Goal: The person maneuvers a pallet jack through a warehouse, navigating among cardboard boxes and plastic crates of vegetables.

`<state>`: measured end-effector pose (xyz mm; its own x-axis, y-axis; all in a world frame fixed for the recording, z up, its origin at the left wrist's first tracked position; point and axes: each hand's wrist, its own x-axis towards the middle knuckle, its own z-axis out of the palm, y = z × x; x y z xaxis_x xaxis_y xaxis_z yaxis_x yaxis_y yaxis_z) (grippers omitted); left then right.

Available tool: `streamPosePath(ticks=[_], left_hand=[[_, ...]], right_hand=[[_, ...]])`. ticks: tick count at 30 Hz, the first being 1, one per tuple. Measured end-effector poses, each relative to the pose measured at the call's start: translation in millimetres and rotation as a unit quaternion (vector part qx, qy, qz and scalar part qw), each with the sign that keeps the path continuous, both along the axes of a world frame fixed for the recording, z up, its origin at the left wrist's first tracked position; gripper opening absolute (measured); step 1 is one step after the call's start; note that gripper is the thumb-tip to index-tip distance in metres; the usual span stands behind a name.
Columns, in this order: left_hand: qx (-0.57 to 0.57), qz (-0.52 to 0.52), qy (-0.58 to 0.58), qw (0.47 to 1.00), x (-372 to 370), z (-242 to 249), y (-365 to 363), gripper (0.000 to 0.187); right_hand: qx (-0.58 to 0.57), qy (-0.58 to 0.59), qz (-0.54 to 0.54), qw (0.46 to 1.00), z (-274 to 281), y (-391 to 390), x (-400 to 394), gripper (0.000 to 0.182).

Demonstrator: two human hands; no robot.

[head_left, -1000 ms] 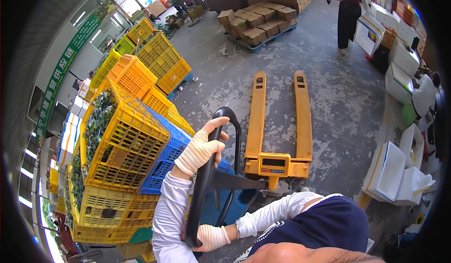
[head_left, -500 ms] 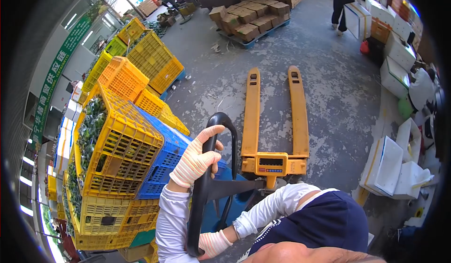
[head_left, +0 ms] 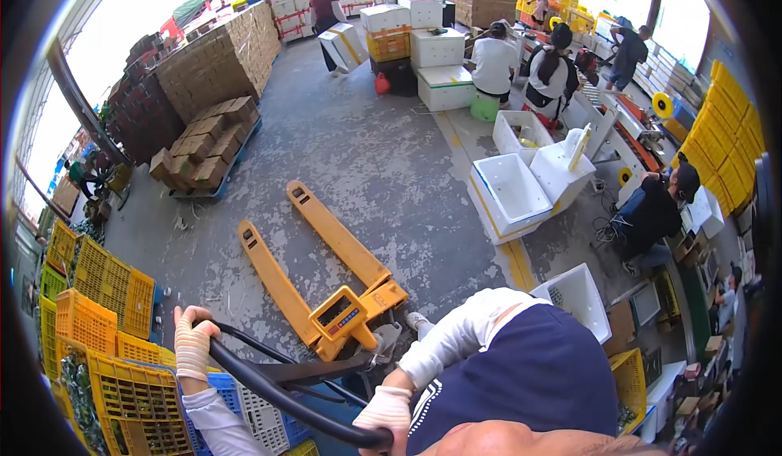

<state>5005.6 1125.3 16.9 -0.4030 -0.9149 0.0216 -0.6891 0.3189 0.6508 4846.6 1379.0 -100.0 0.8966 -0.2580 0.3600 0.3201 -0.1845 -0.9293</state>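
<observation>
A yellow pallet jack [head_left: 338, 313] stands on the grey floor, its two empty forks pointing up and left in the view. Its black loop handle [head_left: 281, 403] reaches down toward me. Both of my hands are gloved with the fingertips bare. My left hand [head_left: 194, 346] is closed round the handle's upper left end. Lower in the view, my right hand [head_left: 386, 417] wraps the other end of the handle.
Yellow crates [head_left: 138, 399] of wrapped greens stand at the lower left. Cartons [head_left: 204, 148] lie on a blue pallet. White foam boxes [head_left: 509, 191] line the right side. Several people sit or stand nearby; one person [head_left: 327, 8] carries a foam box.
The view has turned right, showing more foam boxes and people. The handle and my hands now sit lower in view, and the handle is more slanted. Both hands remain on it.
</observation>
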Motion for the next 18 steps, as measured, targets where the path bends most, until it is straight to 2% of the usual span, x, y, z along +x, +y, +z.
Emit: streamPosePath(ticks=[1,2,4,5,7,9,10,12,13,15,17,18], left_hand=[[-0.02,-0.023,-0.031,0.999,13.1,-6.4,1.2,0.01],[-0.033,-0.016,0.035,0.999,20.3,-14.3,10.9,0.007],[-0.056,0.008,0.131,0.99,21.0,-17.0,36.8,0.013],[-0.076,-0.012,0.147,0.986,31.8,-27.1,41.5,0.022],[-0.13,0.028,0.149,0.98,38.7,-38.3,69.0,0.029],[-0.091,-0.007,0.207,0.974,34.6,-27.1,117.4,0.03],[-0.114,-0.021,0.196,0.974,29.3,-18.5,142.4,0.03],[-0.153,-0.027,0.183,0.971,27.9,-24.6,176.0,0.036],[-0.169,-0.022,0.183,0.968,26.5,-36.9,183.8,0.041],[-0.171,0.044,0.179,0.968,11.3,-52.1,206.6,0.043],[-0.141,0.062,0.269,0.951,-8.7,-75.4,224.7,0.042],[-0.168,0.086,0.26,0.947,-24.6,-76.8,234.2,0.039]], right_hand=[[0.025,0.009,-0.021,0.999,5.2,11.0,-24.3,0.02],[0.048,0.021,-0.054,0.997,8.2,21.0,-48.6,0.02],[0.087,0.055,-0.171,0.98,14.5,41.5,-92.6,0.023],[0.106,0.076,-0.24,0.962,17.4,51.0,-110.4,0.026],[0.091,0.067,-0.459,0.881,24.9,68.1,-136.5,0.033],[0.051,0.02,-0.671,0.739,12.9,63.0,-150.7,0.034],[0.062,-0.029,-0.726,0.684,8.6,52.6,-158.2,0.03],[0.028,-0.134,-0.781,0.609,-16.7,9.4,-179.7,0.027],[0.027,-0.132,-0.814,0.565,-31.5,-19.9,-194.6,0.025],[0.04,-0.166,-0.821,0.545,-28.8,-68.5,-213.2,0.02],[0.018,-0.178,-0.819,0.546,-19.8,-112.5,-222.8,0.018],[0.021,-0.175,-0.81,0.559,-20.7,-133.1,-226.1,0.018]])
